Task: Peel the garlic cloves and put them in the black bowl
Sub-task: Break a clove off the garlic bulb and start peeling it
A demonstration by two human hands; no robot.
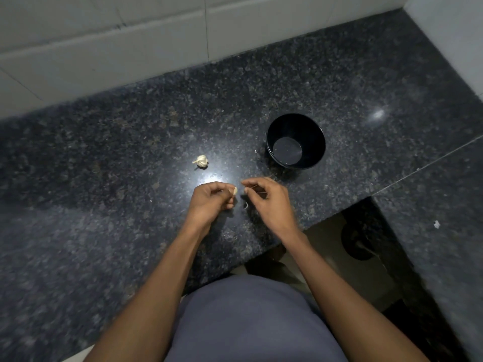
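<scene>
Garlic clove (235,190) pinched in left hand (210,198) above granite counter (104,178); right hand (266,197) fingertips closed, apparently on skin scrap. Black bowl (316,131) near, right, seemingly empty. Best peeled in short pulls from tip, clove gripped firmly. Garlic bulb (201,161) waits beyond.

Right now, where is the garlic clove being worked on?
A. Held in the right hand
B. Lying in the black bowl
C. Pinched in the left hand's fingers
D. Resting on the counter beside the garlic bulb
C: the garlic clove sits pinched at the tips of the left hand, above the counter; the right hand is just apart from it, and the black bowl holds no clove.
</scene>
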